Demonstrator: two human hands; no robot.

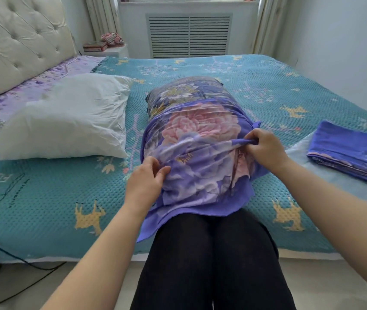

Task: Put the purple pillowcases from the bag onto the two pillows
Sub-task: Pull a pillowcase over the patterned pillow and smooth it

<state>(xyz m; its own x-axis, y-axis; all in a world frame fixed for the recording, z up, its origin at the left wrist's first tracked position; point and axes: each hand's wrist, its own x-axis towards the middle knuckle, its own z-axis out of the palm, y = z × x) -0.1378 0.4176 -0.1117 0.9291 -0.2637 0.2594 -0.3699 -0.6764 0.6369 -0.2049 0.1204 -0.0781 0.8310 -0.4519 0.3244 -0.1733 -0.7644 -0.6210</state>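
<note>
On your left, the bare white pillow (66, 117) lay on the teal bedspread (43, 198), untouched and waiting its turn. Your left hand (146, 182) pinched the near left edge of the purple floral pillowcase (196, 153), thumb and fingers curled into the cloth. That case was already drawn most of the way over the pillow in front of your knees, its open hem slack toward you. Your right hand (265, 148) had bunched the case's right side in a tight pinch. To do this well, you needed to pull both edges evenly toward yourself and seat the far corners before smoothing. At far right, the second folded pillowcase (348, 151) sat well apart.
</note>
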